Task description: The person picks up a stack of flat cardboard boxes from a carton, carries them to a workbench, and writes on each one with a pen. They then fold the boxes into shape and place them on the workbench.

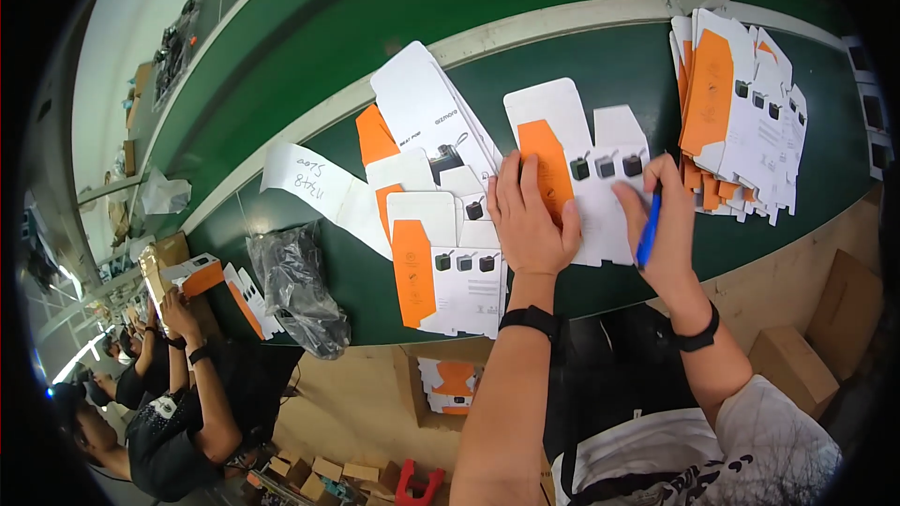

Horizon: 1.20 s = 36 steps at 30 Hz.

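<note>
A flat, unfolded white-and-orange carton blank (pixel 596 215) lies on the dark green tabletop in front of me, printed with small pictures of box-shaped devices. My left hand (pixel 534 220) rests flat across its left side, fingers stretched out over the orange panel. At its right edge, my right hand (pixel 667 239) is closed round a blue pen (pixel 649 230), which slants downward between thumb and fingers. Its thumb lies close to the carton's printed pictures. Just left of my left hand, more carton blanks (pixel 459 295) overlap in a loose pile.
A tall stack of blanks (pixel 741 122) stands at the right. A handwritten paper strip (pixel 328 189) and a crumpled grey plastic bag (pixel 295 281) lie to the left. Farther left, a co-worker (pixel 178 431) handles a carton. Cardboard boxes (pixel 795 365) stand below the table's right side.
</note>
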Each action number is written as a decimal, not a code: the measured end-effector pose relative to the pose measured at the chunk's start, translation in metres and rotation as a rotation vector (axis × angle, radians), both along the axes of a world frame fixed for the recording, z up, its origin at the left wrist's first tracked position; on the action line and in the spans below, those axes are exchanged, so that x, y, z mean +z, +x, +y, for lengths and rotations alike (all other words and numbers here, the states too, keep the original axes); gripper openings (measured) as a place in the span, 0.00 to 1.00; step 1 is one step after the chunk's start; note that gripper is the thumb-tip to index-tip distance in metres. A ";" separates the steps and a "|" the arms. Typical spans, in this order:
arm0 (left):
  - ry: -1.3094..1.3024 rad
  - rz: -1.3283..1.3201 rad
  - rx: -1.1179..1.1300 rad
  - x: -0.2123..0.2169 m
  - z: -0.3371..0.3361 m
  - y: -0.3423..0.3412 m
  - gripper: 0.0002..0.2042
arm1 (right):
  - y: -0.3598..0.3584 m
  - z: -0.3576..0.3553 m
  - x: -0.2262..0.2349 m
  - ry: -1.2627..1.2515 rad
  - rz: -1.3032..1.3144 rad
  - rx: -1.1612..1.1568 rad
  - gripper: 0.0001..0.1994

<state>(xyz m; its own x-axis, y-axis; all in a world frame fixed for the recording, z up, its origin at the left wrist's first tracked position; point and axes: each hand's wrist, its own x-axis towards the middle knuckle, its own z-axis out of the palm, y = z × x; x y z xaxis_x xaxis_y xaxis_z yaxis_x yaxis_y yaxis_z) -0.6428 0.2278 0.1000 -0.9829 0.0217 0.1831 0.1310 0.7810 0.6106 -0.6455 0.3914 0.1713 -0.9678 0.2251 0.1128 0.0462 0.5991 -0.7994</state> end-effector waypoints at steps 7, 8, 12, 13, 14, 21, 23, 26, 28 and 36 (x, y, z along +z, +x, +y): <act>-0.121 0.142 0.316 0.011 -0.029 0.032 0.35 | 0.002 0.116 0.070 0.158 0.079 -0.234 0.15; -0.178 0.168 0.479 0.017 -0.044 0.038 0.37 | -0.004 0.133 0.072 0.243 0.155 -0.288 0.14; -0.192 -0.024 0.597 0.025 -0.119 0.075 0.42 | 0.000 0.161 0.059 0.094 0.452 -0.361 0.11; -0.145 -0.184 0.602 0.025 -0.127 0.081 0.43 | 0.008 0.154 0.056 0.003 0.385 -0.348 0.11; -0.138 -0.189 0.587 0.026 -0.128 0.082 0.43 | 0.017 0.148 0.052 -0.081 0.319 -0.338 0.12; -0.399 -0.105 0.581 0.024 -0.125 0.085 0.41 | 0.066 0.011 -0.020 -0.607 -0.283 0.102 0.07; -0.351 -0.318 0.641 0.039 -0.103 0.074 0.40 | 0.077 0.009 -0.057 -0.785 -0.187 0.073 0.07; -0.252 -0.223 0.534 0.034 -0.072 0.069 0.40 | 0.073 0.012 -0.063 -0.844 -0.187 0.098 0.06; -0.156 -0.247 0.514 0.041 -0.040 0.053 0.39 | 0.069 0.017 -0.063 -0.818 -0.186 0.138 0.06; -0.274 0.011 0.271 0.001 -0.004 -0.005 0.24 | 0.031 0.030 -0.047 -0.505 -0.199 0.246 0.13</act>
<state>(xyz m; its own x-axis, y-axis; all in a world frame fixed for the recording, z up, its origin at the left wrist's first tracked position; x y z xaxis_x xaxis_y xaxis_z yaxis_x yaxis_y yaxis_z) -0.6478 0.2234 0.1009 -0.9578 -0.1888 0.2167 -0.0970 0.9221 0.3746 -0.6149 0.4215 0.1248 -0.9899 -0.0298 -0.1386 0.1322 0.1587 -0.9784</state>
